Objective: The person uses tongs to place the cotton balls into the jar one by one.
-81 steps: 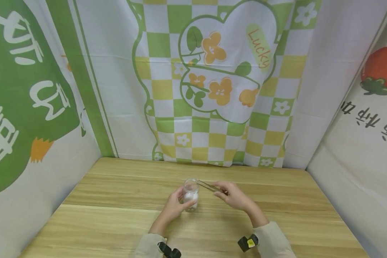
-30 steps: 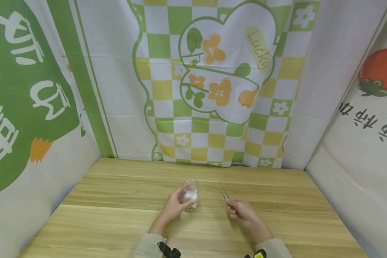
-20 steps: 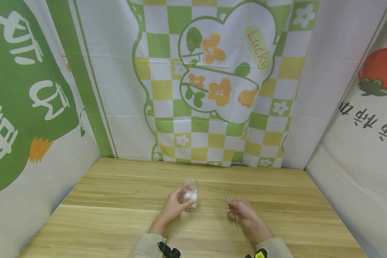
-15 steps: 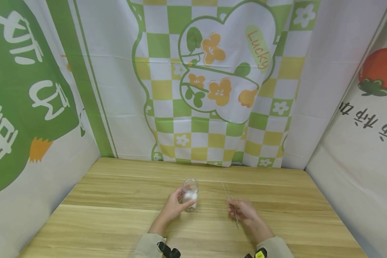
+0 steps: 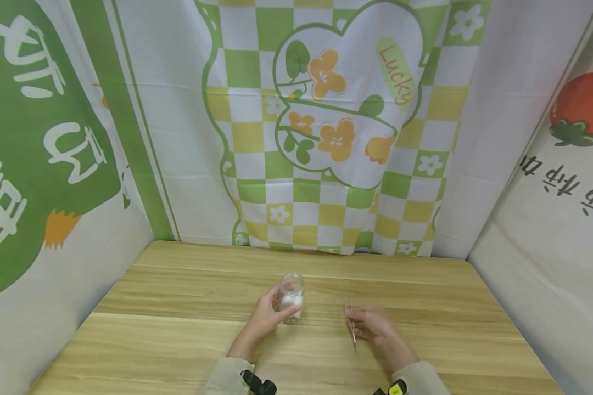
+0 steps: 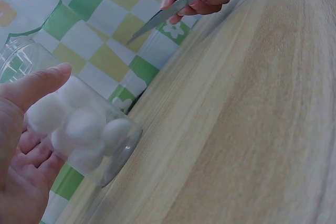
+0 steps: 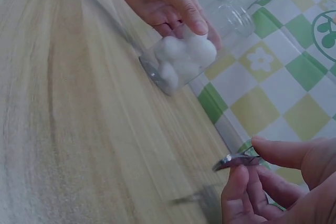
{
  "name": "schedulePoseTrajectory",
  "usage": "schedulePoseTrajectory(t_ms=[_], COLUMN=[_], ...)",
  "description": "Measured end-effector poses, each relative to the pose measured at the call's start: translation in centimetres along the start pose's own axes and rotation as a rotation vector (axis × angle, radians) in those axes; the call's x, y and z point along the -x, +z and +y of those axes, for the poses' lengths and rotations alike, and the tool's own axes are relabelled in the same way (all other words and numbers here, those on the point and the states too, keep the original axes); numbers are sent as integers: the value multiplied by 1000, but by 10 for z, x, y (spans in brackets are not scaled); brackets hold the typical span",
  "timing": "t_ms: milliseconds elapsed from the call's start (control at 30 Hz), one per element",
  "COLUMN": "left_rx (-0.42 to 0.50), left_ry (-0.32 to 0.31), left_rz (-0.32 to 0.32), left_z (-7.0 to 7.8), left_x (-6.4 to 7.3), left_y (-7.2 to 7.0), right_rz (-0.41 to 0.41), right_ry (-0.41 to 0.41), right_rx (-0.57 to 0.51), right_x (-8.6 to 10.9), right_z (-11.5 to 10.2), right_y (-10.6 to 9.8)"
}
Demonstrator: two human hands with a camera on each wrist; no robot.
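A clear jar without a lid stands on the table near its middle. Soft white balls, which look like cotton balls, fill its lower part. My left hand holds the jar from the left side, thumb across the front and fingers behind. To the right of the jar, my right hand pinches a pair of metal tweezers between thumb and fingers. The tweezers are above the table, apart from the jar, and nothing shows between their tips. In the right wrist view the tweezers are seen nearly end-on.
The wooden table reaches back to a green and yellow checked curtain. Printed cloth walls close in both sides. Dark cameras are strapped at both sleeves.
My right hand has drawn the tweezers away from the jar's mouth, rightward and nearer to me. The tweezers have since turned within its fingers. My left hand and the jar stay put.
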State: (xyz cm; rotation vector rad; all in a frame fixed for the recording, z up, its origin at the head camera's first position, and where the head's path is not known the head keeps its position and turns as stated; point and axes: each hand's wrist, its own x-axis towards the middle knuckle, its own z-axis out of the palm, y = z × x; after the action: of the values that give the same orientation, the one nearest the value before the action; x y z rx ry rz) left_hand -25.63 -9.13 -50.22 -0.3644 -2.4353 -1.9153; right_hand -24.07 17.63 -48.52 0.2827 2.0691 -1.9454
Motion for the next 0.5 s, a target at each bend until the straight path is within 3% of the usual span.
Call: schedulePoseTrajectory(t_ms=[133, 500], left_rx=[-11, -4], left_ry=[1, -3], left_rz=[-4, 0], left_z=[0, 1], left_x=[-1, 0], left_y=[0, 0], right_rz=[37, 34], right_ry=[12, 26], right_rx=[-18, -74], right_x=[-1, -2], right_z=[3, 5], right_y=[4, 11])
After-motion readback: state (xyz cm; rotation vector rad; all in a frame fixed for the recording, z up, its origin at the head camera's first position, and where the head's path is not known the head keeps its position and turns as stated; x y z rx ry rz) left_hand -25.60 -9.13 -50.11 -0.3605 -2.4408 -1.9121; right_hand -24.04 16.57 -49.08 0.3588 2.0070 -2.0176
